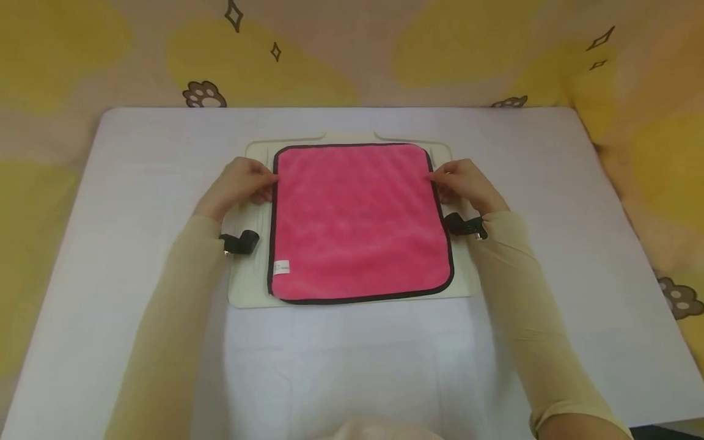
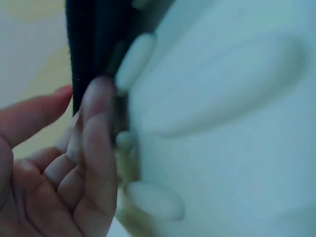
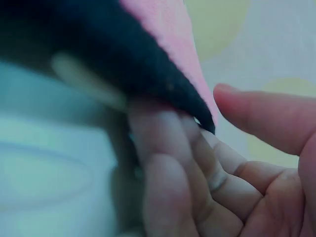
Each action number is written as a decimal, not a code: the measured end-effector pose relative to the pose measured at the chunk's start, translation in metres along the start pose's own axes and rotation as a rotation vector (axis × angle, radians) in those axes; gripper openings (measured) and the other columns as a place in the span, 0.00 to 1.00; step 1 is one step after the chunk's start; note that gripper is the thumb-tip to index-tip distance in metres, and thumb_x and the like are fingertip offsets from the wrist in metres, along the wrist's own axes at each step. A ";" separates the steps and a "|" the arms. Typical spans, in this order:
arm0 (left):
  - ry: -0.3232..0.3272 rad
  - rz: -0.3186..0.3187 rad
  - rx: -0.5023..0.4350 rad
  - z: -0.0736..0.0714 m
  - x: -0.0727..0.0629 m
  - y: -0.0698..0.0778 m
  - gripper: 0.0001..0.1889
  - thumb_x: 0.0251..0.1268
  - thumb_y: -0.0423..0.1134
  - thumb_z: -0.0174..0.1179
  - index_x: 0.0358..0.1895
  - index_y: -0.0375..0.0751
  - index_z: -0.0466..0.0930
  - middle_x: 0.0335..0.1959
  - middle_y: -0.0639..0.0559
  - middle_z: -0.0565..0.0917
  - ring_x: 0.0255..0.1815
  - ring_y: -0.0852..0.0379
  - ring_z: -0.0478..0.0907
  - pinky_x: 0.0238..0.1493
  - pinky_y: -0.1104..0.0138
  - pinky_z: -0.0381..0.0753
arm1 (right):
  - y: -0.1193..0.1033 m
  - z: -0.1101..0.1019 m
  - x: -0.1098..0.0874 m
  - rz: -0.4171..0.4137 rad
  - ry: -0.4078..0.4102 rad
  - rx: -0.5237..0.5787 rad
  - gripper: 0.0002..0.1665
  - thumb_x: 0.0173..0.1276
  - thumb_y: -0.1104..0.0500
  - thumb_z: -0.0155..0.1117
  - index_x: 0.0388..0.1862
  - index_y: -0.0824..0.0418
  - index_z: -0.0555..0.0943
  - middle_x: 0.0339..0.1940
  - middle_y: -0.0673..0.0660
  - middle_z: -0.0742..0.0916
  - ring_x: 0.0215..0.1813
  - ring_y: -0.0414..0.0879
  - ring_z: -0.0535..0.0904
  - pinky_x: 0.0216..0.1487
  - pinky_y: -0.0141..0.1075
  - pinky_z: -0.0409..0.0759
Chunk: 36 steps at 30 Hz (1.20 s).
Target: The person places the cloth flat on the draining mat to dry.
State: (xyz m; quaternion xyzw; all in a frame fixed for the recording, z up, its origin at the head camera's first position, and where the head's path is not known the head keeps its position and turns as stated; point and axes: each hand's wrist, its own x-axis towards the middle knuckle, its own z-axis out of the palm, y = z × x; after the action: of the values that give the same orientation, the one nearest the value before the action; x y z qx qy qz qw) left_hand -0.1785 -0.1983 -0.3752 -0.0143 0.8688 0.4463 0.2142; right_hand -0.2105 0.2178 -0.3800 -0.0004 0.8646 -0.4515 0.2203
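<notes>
A pink square cloth (image 1: 360,223) with dark edging lies spread over a cream plastic board (image 1: 247,287), its small white label at the lower left. With thumb and fingers, my left hand (image 1: 242,181) pinches the cloth's left edge in its upper part. Across from it, my right hand (image 1: 464,181) holds the right edge the same way. Both wrist views show the dark edging (image 2: 91,44) between thumb and fingers, the other fingers loosely bent. Most of the board's middle is hidden under the cloth.
The board lies on a white table (image 1: 352,360) and shows past the cloth on its sides. A yellow and pink patterned drape (image 1: 352,49) stands behind the table. Black straps (image 1: 240,242) with small cameras sit at the wrists.
</notes>
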 end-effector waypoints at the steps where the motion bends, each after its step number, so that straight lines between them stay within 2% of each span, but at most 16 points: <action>1: 0.012 -0.003 0.005 0.000 0.003 0.001 0.16 0.67 0.39 0.57 0.43 0.24 0.78 0.20 0.50 0.81 0.20 0.62 0.79 0.26 0.72 0.80 | 0.000 0.001 0.001 0.002 0.012 0.015 0.14 0.67 0.56 0.61 0.31 0.67 0.81 0.14 0.52 0.77 0.17 0.40 0.72 0.21 0.30 0.72; 7: 0.054 -0.003 0.037 -0.004 0.011 0.002 0.13 0.66 0.36 0.56 0.41 0.25 0.78 0.18 0.50 0.81 0.18 0.63 0.78 0.23 0.73 0.78 | 0.003 0.003 0.004 0.004 0.046 0.088 0.11 0.66 0.60 0.61 0.26 0.64 0.80 0.13 0.51 0.76 0.15 0.38 0.73 0.20 0.28 0.74; 14: 0.091 -0.027 -0.028 -0.003 0.012 0.000 0.12 0.66 0.35 0.56 0.40 0.25 0.76 0.15 0.54 0.79 0.15 0.65 0.77 0.22 0.74 0.77 | 0.003 0.004 0.002 0.017 0.054 0.089 0.11 0.67 0.59 0.61 0.29 0.68 0.79 0.13 0.51 0.77 0.15 0.38 0.73 0.19 0.27 0.74; 16: 0.083 -0.025 -0.016 -0.002 0.010 0.000 0.12 0.66 0.36 0.56 0.40 0.25 0.76 0.15 0.54 0.79 0.16 0.66 0.77 0.22 0.74 0.77 | 0.003 0.004 0.001 0.016 0.056 0.074 0.12 0.67 0.58 0.61 0.30 0.68 0.79 0.13 0.51 0.77 0.15 0.38 0.73 0.19 0.28 0.73; 20: -0.001 -0.028 0.060 0.002 -0.001 0.003 0.14 0.67 0.40 0.56 0.37 0.27 0.77 0.17 0.52 0.79 0.18 0.62 0.77 0.24 0.72 0.77 | 0.005 0.004 -0.007 0.009 0.044 0.014 0.14 0.66 0.56 0.63 0.29 0.68 0.80 0.13 0.51 0.77 0.17 0.39 0.73 0.21 0.30 0.72; 25: -0.148 0.001 0.081 0.011 -0.028 0.001 0.15 0.66 0.41 0.58 0.27 0.32 0.75 0.15 0.50 0.77 0.18 0.58 0.77 0.25 0.70 0.76 | 0.009 0.006 -0.026 -0.009 -0.021 -0.063 0.14 0.64 0.55 0.65 0.30 0.67 0.81 0.14 0.52 0.78 0.19 0.41 0.73 0.24 0.32 0.70; 30: -0.288 0.043 0.006 0.018 -0.064 -0.007 0.15 0.66 0.40 0.58 0.26 0.32 0.74 0.17 0.47 0.78 0.19 0.55 0.77 0.24 0.69 0.77 | 0.014 0.010 -0.050 -0.026 -0.109 -0.077 0.15 0.63 0.56 0.65 0.30 0.68 0.79 0.15 0.52 0.78 0.21 0.42 0.73 0.28 0.32 0.71; 36: -0.424 0.049 -0.091 0.030 -0.101 -0.020 0.11 0.63 0.37 0.61 0.30 0.31 0.75 0.20 0.47 0.80 0.23 0.55 0.79 0.28 0.68 0.80 | 0.023 0.010 -0.082 0.004 -0.251 -0.076 0.16 0.64 0.57 0.64 0.39 0.70 0.77 0.21 0.54 0.83 0.25 0.44 0.78 0.33 0.31 0.77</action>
State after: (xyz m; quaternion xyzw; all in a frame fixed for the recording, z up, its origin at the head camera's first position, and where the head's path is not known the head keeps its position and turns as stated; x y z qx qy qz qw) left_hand -0.0720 -0.2041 -0.3671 0.0912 0.7834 0.4831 0.3802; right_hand -0.1285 0.2401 -0.3716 -0.0636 0.8468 -0.4144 0.3274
